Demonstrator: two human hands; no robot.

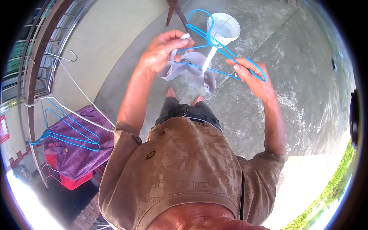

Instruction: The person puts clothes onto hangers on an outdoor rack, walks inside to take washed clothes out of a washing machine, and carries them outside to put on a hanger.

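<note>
My left hand (163,51) is closed, its thumb and fingers pinching a strap of a pale lavender bra (197,59) by one end of a blue clothes hanger (209,67). The bra hangs below that hand, and a white strap rises near the hanger's middle. My right hand (253,76) is closed around the hanger's other end. The hanger's hook points away from me, over a white bucket (225,28) that stands on the floor. Part of the strap is hidden by my left fingers.
To the left, another blue hanger (73,130) and a white wire hanger (80,88) hang from a rack (30,88). A purple cloth (76,143) lies over something red (74,182). Concrete floor (306,103) stretches ahead and right.
</note>
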